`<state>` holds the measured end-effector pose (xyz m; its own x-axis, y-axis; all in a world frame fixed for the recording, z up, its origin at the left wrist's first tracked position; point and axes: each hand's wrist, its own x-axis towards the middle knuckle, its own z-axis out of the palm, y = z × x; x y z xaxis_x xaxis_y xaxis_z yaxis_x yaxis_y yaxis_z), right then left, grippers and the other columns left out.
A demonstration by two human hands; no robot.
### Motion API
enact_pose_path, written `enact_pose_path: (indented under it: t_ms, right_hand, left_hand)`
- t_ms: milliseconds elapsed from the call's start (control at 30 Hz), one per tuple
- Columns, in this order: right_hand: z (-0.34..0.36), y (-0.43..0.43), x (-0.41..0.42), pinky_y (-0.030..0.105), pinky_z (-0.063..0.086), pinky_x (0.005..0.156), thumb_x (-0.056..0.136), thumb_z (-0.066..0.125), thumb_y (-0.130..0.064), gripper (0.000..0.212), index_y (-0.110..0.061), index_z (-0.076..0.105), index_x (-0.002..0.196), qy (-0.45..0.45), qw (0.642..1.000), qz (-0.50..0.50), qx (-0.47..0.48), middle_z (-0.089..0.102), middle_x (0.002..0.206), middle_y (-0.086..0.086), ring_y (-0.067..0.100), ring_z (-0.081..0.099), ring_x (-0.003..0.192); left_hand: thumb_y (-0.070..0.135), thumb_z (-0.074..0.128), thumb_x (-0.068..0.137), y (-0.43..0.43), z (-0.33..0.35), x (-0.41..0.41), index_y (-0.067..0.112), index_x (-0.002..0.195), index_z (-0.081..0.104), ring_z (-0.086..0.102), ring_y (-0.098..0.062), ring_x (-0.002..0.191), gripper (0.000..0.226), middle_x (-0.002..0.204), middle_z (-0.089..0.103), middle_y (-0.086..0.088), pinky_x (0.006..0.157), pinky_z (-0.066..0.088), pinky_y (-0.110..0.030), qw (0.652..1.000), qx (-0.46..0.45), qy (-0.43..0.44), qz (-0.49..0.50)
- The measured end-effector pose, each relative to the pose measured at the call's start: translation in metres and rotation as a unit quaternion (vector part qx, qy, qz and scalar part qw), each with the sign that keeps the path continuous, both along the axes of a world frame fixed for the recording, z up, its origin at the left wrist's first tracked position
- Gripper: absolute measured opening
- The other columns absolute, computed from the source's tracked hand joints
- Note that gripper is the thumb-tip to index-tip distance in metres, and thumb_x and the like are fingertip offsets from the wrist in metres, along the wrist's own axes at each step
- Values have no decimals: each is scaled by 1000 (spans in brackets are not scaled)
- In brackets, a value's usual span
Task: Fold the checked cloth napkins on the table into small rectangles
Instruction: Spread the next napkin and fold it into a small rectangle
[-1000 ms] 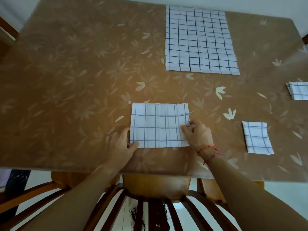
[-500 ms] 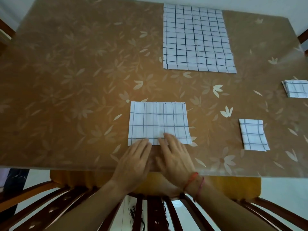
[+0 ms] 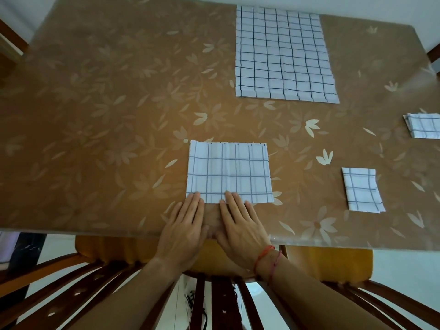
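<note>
Half-folded napkin point(image 3: 228, 172) lies flat close to the near edge of the table point(image 3: 95, 115), about mid-length. Left hand point(image 3: 184, 231) and right hand point(image 3: 240, 227) are both flat with fingers straight and nothing gripped. Their fingertips rest on the napkin's near hem, the left near its near-left corner and the right about mid-hem. Probably pressing, but that's hard to tell. One second ago the hands were at the napkin's left and right sides, with the right pinching the edge. Now they sit side by side on the near hem.

- Table point(image 3: 107, 103), brown with pale flowers, stretching ahead of left hand point(image 3: 184, 231) and right hand point(image 3: 240, 228).
- Yellow cushion point(image 3: 107, 248) just behind them, under the table edge.
- Wooden chair point(image 3: 221, 303) slats closest in, below the wrists.
</note>
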<state>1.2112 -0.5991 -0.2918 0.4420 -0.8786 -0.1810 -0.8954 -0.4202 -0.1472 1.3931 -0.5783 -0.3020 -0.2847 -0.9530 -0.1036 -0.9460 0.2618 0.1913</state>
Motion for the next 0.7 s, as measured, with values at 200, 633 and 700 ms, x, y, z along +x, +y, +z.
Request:
enact_pose_path:
  t_ms: [200, 633, 700]
  right_hand:
    - [5, -2, 11, 51, 31, 113, 95, 33, -46, 70, 1, 35, 146, -11, 999, 29, -5, 29, 154, 20, 32, 25, 144]
    - [-4, -4, 4, 48, 21, 118, 96, 24, -59, 79, 0, 25, 150, 9, 999, 45, 14, 17, 159, 17, 28, 13, 148]
    - [-4, -1, -15, 49, 21, 118, 96, 25, -62, 83, 0, 25, 150, 27, 999, 23, 8, 15, 159, 16, 28, 12, 148]
  left_hand:
    - [36, 17, 103, 4, -1, 9, 0, 148, 31, 20, -26, 147, 59, 157, 25, -18, 115, 29, -48, 1000, 1, -19, 4]
    - [38, 21, 103, 4, -1, 10, 0, 148, 31, 21, -26, 147, 60, 157, 26, -17, 115, 28, -47, 1000, 11, -20, 6]
    - [39, 21, 102, 4, -1, 10, 1, 148, 31, 20, -25, 147, 60, 157, 25, -16, 116, 27, -46, 1000, 14, -20, 11]
